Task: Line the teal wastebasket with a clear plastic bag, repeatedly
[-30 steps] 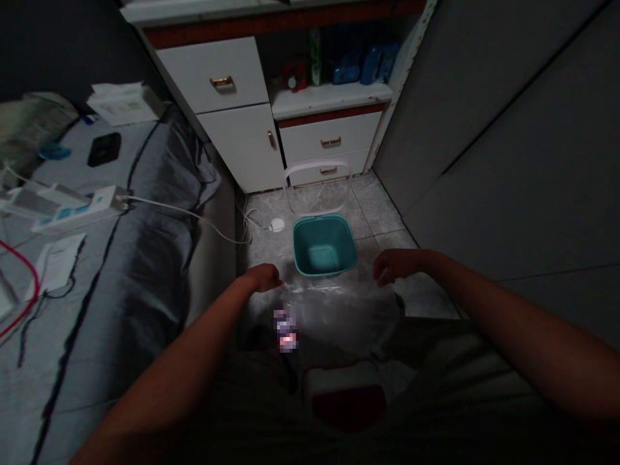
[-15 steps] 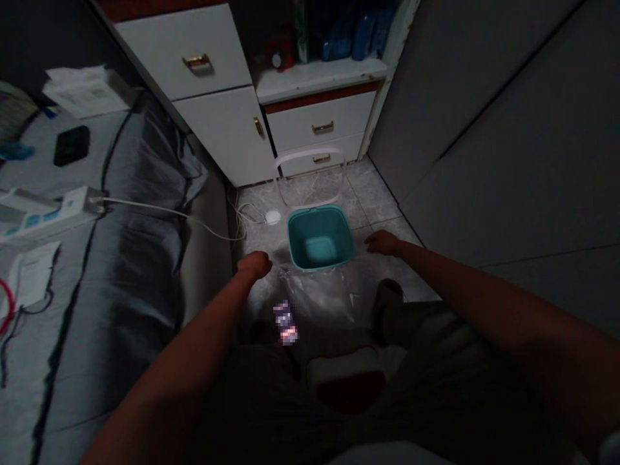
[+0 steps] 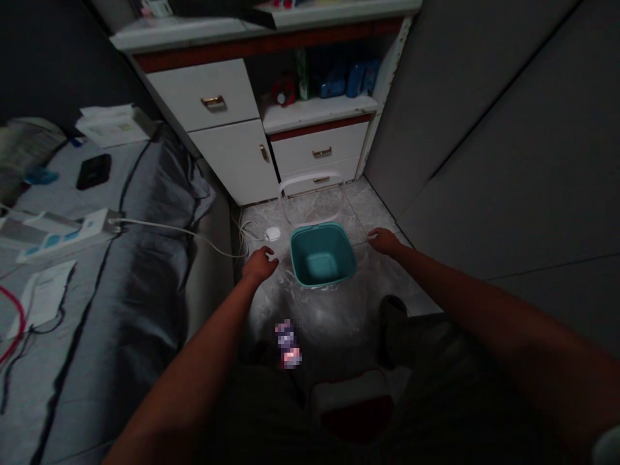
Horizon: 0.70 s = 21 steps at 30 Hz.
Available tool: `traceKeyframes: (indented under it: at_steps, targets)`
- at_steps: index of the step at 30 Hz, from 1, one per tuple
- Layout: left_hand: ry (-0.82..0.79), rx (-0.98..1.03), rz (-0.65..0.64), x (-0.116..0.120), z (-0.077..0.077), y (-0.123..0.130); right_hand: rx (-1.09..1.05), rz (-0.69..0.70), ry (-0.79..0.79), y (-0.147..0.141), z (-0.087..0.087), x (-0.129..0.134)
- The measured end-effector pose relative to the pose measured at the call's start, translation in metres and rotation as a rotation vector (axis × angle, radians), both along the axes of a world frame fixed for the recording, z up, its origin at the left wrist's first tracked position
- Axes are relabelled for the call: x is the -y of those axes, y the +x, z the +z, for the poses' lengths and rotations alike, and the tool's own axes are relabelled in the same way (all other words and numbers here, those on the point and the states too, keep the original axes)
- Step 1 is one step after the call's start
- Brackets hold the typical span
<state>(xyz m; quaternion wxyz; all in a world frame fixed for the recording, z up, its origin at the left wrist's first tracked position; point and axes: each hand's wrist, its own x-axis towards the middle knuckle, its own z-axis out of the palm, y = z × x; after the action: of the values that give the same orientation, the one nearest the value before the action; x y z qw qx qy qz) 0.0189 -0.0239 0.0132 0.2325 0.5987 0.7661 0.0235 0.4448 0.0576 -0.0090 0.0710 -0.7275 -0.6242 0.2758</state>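
Observation:
A teal bin (image 3: 296, 261) stands on the floor in front of me, its inside visible. A pale ring-shaped frame (image 3: 310, 175) rises from its far side. Thin clear plastic (image 3: 329, 316), like a bag, spreads around the near side of the bin. My left hand (image 3: 260, 265) hovers left of the bin, thumb and fingers apart. On the opposite side, my right hand (image 3: 385, 241) is near the rim with loosely bent fingers. I see nothing held in either hand, though the clear plastic near them is faint.
A phone-like lit object (image 3: 288, 345) lies near my feet. Beyond the bin stands a white cabinet (image 3: 232, 161). At left, a bed (image 3: 145, 278) carries a power strip (image 3: 97, 229); its cable (image 3: 169, 227) runs down to a white disc (image 3: 272, 234). A grey panel wall (image 3: 508, 161) rises at right.
My view has tilted upward. The fingers of my left hand have come apart from a closed fist. The clear plastic has spread wider and changed its folds; the bin stays in place.

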Motion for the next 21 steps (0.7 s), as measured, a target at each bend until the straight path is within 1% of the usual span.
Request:
traceKeyframes:
  at_steps: [3,4,7,9,10,11,13,15,18,19,21]
  targets:
    - [0.102,0.072,0.027,-0.001,0.017,0.004,-0.223,-0.170,0.050,-0.028,0.041,-0.031]
    - [0.126,0.087,0.033,0.000,0.023,0.006,-0.312,-0.196,0.052,-0.038,0.057,-0.042]
    - [0.154,0.110,0.041,0.008,0.037,0.006,-0.548,-0.193,0.024,-0.067,0.099,-0.073]
    - [0.155,0.114,0.045,0.014,0.044,0.005,-0.652,-0.152,-0.042,-0.080,0.120,-0.086]
    - [0.157,0.111,0.051,0.016,0.046,0.004,-0.681,-0.134,-0.083,-0.084,0.127,-0.089]
    - [0.161,0.105,0.059,0.018,0.048,0.003,-0.697,-0.121,-0.122,-0.086,0.132,-0.090]
    - [0.167,0.089,0.074,0.020,0.051,0.002,-0.703,-0.117,-0.169,-0.085,0.136,-0.084]
    - [0.173,0.071,0.082,0.019,0.051,0.001,-0.703,-0.126,-0.185,-0.079,0.135,-0.068]
    - [0.162,0.070,0.068,0.017,0.046,0.000,-0.667,-0.108,-0.248,-0.063,0.124,-0.029]
    - [0.156,0.080,0.048,0.017,0.043,0.000,-0.639,-0.080,-0.288,-0.058,0.119,-0.014]
    - [0.140,0.115,-0.038,0.016,0.038,0.001,-0.569,0.014,-0.389,-0.047,0.106,0.015]
